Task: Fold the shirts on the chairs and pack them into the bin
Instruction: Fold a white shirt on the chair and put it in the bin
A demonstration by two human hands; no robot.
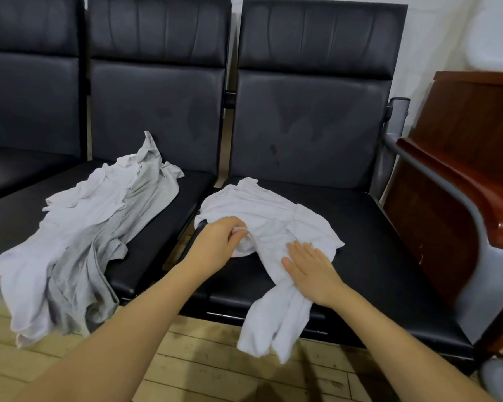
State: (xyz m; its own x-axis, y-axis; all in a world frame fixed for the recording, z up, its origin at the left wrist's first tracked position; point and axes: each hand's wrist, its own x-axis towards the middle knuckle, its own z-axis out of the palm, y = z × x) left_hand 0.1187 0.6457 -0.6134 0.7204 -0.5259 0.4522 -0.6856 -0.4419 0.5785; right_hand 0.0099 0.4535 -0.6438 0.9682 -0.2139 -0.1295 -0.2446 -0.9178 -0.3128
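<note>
Head view: a row of black padded leather chairs, seen from above and in front.
White shirt: a crumpled white cotton shirt (pixel 269 216) lies on the seat of the right-hand black chair (pixel 369 227), at about 5 o'clock from the frame centre; one end hangs over the seat's front edge toward the pale wooden plank floor (pixel 186 358).
Left hand: the left hand (pixel 215 242) grasps a bunched fold of the white shirt at its 9 o'clock side, fingers curled round the cloth.
Right hand: the right hand (pixel 308 268) is released and flat, fingers straight, pressing on the shirt at its 6 o'clock part.
Grey pile: a heap of pale grey and white rumpled shirts (pixel 79 236) sprawls over the middle chair seat (pixel 169 216), at 9 o'clock from the white shirt and apart from it, its lower end draping past the seat edge.
Side furniture: a red-brown wooden armrest (pixel 462 181) on a grey metal frame stands at 3 o'clock.
</note>
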